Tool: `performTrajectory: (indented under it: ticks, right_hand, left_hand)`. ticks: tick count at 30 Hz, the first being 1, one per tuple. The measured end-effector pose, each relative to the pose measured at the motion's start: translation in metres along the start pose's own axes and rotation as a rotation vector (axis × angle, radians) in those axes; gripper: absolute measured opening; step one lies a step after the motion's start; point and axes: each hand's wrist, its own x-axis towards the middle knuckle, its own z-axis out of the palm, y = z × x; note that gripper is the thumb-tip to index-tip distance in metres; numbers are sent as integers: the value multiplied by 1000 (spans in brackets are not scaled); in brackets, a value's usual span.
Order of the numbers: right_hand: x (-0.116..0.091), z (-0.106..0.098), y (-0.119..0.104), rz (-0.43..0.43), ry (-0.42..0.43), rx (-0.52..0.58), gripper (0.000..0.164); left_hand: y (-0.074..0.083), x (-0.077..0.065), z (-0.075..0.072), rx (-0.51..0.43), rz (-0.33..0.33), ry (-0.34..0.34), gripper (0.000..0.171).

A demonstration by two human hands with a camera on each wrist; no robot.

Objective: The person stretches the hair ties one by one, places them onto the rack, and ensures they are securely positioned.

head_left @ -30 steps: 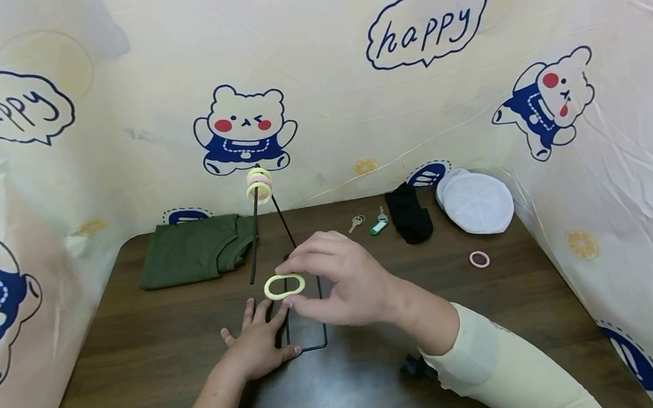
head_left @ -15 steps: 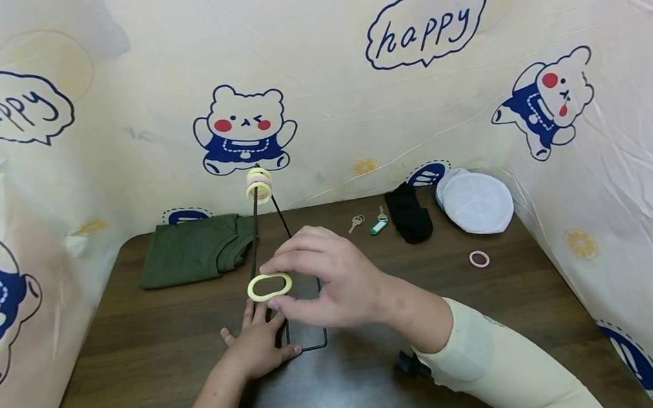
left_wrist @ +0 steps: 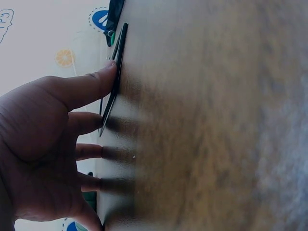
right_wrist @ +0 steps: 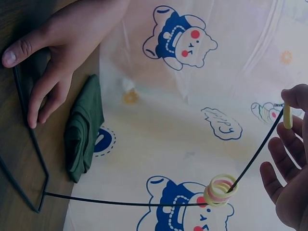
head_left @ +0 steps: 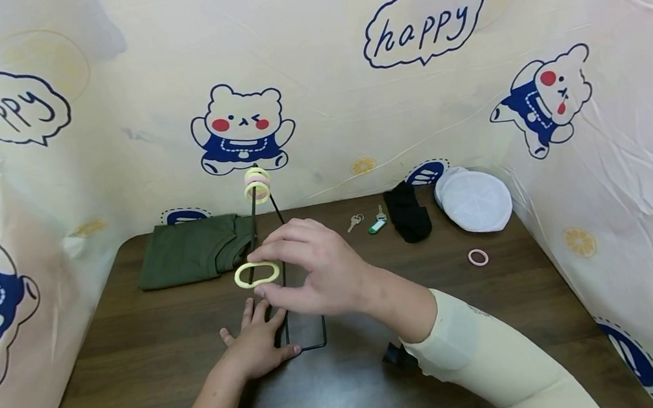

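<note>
My right hand [head_left: 314, 266] pinches a pale yellow hair tie [head_left: 238, 276] between thumb and fingers, squeezing it into a long oval. In the right wrist view the hair tie [right_wrist: 288, 116] is right at the free end of the sloping arm of a black wire stand [right_wrist: 257, 149]; from the head, that end shows inside the loop. Yellow and pink hair ties [head_left: 257, 179] hang together at the stand's top bend. My left hand [head_left: 257, 346] lies with fingers spread on the table, its thumb and fingers over the stand's base wire [left_wrist: 117, 72].
A folded dark green cloth [head_left: 185, 252] lies at the back left of the wooden table [head_left: 132, 376]. Toward the back right are a key [head_left: 355, 222], a green-tagged key [head_left: 377, 225], a black sock [head_left: 407, 213] and a white cap [head_left: 474, 201]. A pink hair tie [head_left: 470, 259] lies nearer.
My right hand has moved left and slightly up with the yellow hair tie, bringing it to the free end of the stand's arm. The left hand has stayed in place.
</note>
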Motion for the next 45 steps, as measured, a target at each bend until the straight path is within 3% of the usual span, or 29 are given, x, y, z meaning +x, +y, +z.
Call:
performTrajectory:
  ticks: [22, 45]
  right_hand:
    - [9, 6, 38, 116, 40, -73, 30]
    - [18, 22, 75, 239, 154, -167, 36]
  left_hand:
    - [2, 2, 1, 12, -31, -21, 96]
    - [-1, 1, 3, 6, -30, -5, 96]
